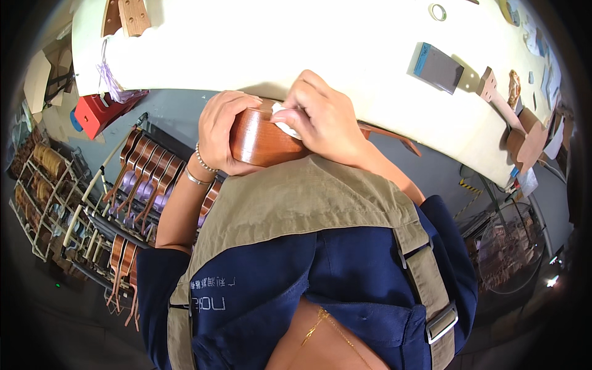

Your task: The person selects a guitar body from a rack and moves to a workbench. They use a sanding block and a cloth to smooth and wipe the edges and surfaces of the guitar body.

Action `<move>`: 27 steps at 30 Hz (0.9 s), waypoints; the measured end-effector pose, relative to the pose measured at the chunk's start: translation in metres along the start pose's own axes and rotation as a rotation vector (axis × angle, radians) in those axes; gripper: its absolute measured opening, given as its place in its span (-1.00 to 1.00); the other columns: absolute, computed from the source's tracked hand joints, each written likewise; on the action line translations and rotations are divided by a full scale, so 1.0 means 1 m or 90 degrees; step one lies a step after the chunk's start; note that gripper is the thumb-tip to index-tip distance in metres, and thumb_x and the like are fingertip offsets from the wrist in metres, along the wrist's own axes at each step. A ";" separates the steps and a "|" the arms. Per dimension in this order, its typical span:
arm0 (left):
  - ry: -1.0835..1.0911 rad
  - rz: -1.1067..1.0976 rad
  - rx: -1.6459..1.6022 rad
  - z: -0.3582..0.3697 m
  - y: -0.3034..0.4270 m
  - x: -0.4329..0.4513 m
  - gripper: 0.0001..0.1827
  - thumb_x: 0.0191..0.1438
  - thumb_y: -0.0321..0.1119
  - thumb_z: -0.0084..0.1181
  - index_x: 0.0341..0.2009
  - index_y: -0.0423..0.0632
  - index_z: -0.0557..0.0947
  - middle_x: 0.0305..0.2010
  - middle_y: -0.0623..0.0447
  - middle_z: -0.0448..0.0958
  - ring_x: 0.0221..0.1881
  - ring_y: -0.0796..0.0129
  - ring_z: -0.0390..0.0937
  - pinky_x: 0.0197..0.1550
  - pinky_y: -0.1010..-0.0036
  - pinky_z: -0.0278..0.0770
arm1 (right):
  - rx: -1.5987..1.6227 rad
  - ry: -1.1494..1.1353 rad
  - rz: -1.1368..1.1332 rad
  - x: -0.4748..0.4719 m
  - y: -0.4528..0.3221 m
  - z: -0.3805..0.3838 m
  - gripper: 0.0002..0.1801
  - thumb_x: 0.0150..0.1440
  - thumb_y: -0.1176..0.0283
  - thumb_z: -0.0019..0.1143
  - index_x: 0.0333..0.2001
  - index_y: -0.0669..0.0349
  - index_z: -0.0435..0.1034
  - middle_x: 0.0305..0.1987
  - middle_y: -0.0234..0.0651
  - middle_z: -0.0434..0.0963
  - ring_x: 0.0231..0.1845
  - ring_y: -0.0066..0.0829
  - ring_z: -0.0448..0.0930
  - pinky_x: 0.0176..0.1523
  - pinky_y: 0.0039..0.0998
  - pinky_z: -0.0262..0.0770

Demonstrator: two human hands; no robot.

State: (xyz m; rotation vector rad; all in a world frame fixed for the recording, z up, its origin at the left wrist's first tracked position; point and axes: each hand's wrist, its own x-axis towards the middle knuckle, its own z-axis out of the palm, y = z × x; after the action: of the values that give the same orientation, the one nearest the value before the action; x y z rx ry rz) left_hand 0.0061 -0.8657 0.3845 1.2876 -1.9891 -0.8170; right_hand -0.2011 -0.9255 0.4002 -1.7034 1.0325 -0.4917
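Note:
A glossy reddish-brown wooden ukulele body (264, 142) rests against my apron at the edge of the white-topped workbench (259, 46). Around its left side my left hand (223, 129) is clasped, the thumb underneath. My right hand (319, 111) pinches a white cloth or paper wad (285, 124) against the upper side of the body. A reddish-brown neck and headstock (397, 137), seemingly of the same instrument, show beyond my right forearm, below the bench edge. Most of the instrument's faces are hidden by my hands and apron.
On the bench lie a grey block with a blue side (439, 69), a tape roll (437, 12), an unfinished ukulele (525, 138) and wooden headstocks (134, 18). A red stool (95, 115) and racks of ukuleles (150, 169) stand at left, a wire-guarded fan (508, 249) at right.

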 end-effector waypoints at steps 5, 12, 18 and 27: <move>0.006 -0.005 -0.017 0.000 0.004 0.003 -0.14 -0.50 0.12 0.43 -0.11 -0.15 0.47 -0.20 -0.07 0.52 -0.26 0.04 0.50 -0.20 0.25 0.42 | 0.104 -0.007 -0.005 -0.024 0.034 -0.006 -0.75 0.00 0.27 0.23 -0.44 0.16 0.34 -0.42 -0.29 0.37 -0.47 -0.20 0.47 -0.42 -0.34 0.39; 0.007 -0.010 -0.005 0.001 0.001 0.000 -0.13 -0.55 0.13 0.42 -0.13 -0.16 0.49 -0.23 -0.07 0.52 -0.29 0.04 0.50 -0.24 0.26 0.42 | 0.119 0.155 -0.093 0.022 0.013 0.006 -0.82 0.02 0.38 0.24 -0.39 0.20 0.40 -0.33 -0.29 0.42 -0.47 -0.33 0.50 -0.40 -0.40 0.43; 0.016 0.001 -0.022 0.004 -0.001 0.000 -0.17 -0.53 0.06 0.43 -0.13 -0.12 0.48 -0.21 -0.06 0.53 -0.27 0.05 0.50 -0.24 0.26 0.43 | 0.192 0.008 0.053 -0.027 0.043 -0.035 -0.83 -0.03 0.48 0.30 -0.31 0.25 0.51 -0.25 -0.31 0.57 -0.22 -0.49 0.58 -0.15 -0.50 0.48; 0.017 0.002 -0.039 0.001 0.002 0.001 -0.13 -0.49 0.01 0.45 -0.05 -0.11 0.43 -0.19 -0.06 0.53 -0.26 0.06 0.51 -0.20 0.25 0.43 | 0.290 -0.067 0.138 -0.028 0.039 -0.021 -0.83 -0.07 0.42 0.33 -0.38 0.20 0.50 -0.40 -0.36 0.54 -0.31 -0.48 0.55 -0.15 -0.47 0.46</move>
State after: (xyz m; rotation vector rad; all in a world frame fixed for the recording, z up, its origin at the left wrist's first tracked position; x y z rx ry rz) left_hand 0.0045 -0.8655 0.3857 1.2535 -1.9293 -0.8485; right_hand -0.2473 -0.9184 0.3773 -1.1880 0.9308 -0.4500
